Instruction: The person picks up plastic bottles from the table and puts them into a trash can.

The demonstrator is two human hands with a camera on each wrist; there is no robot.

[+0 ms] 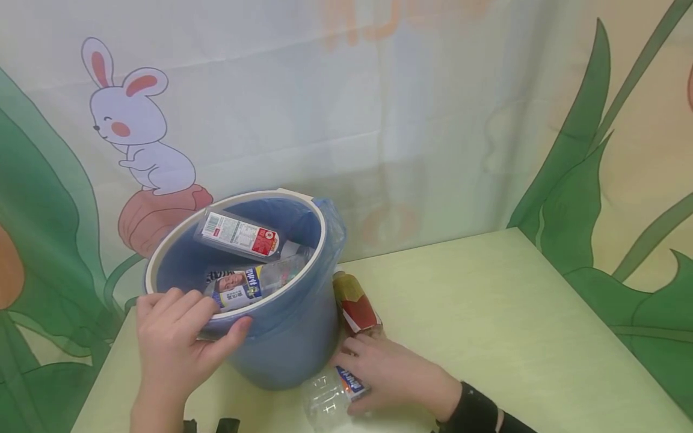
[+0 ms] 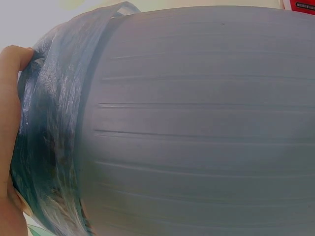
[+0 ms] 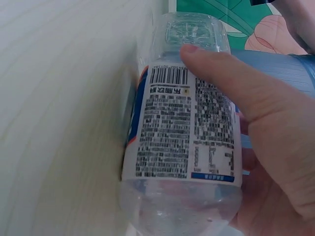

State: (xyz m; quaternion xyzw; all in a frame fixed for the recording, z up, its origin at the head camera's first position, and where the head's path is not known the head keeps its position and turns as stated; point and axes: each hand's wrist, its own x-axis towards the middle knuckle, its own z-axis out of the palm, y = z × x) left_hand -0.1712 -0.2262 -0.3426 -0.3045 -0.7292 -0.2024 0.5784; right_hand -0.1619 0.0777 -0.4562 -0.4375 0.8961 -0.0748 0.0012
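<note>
A blue trash bin (image 1: pixel 287 355) with a cream rim and a blue plastic liner (image 2: pixel 59 93) tilts on the table. My left hand (image 1: pixel 175 337) grips the near rim, fingers over the edge and thumb outside. Beside the bin's base, my right hand (image 1: pixel 392 373) holds a clear plastic bottle (image 3: pixel 182 123), which lies on its side at the tabletop. In the right wrist view the thumb lies across the bottle near its white and blue label. Just beyond that hand lies another bottle (image 1: pixel 357 304) with a gold and red label.
Inside the bin are a clear plastic package (image 1: pixel 238 234) with a red and white label and a clear bottle (image 1: pixel 254 282) with a printed label. The pale green table (image 1: pixel 487 313) meets a cloth backdrop (image 1: pixel 433 120) printed with a rabbit and leaves.
</note>
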